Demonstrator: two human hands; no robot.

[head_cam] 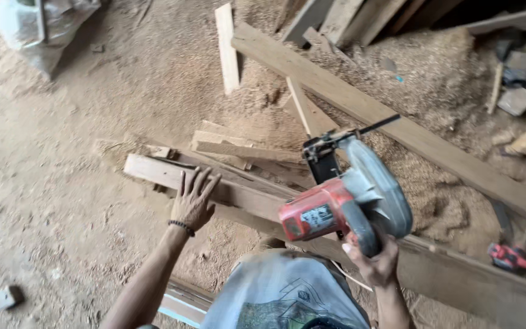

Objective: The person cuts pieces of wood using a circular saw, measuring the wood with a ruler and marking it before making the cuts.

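Wooden long plank (238, 192) lies uncut on the sawdust floor (62, 183), left hand (193, 201) pressed flat and open near its far end, right hand (372, 262) clenched on the red-and-grey circular saw (348, 201) lifted above it, cutting apparently not yet begun

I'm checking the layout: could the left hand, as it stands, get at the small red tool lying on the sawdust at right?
Probably not: the left hand presses the long wooden beam, and the red tool lies beyond the red-and-grey circular saw.

Sawdust-covered floor (50, 201): planks (397, 131), offcuts (226, 45), sack (41, 27).
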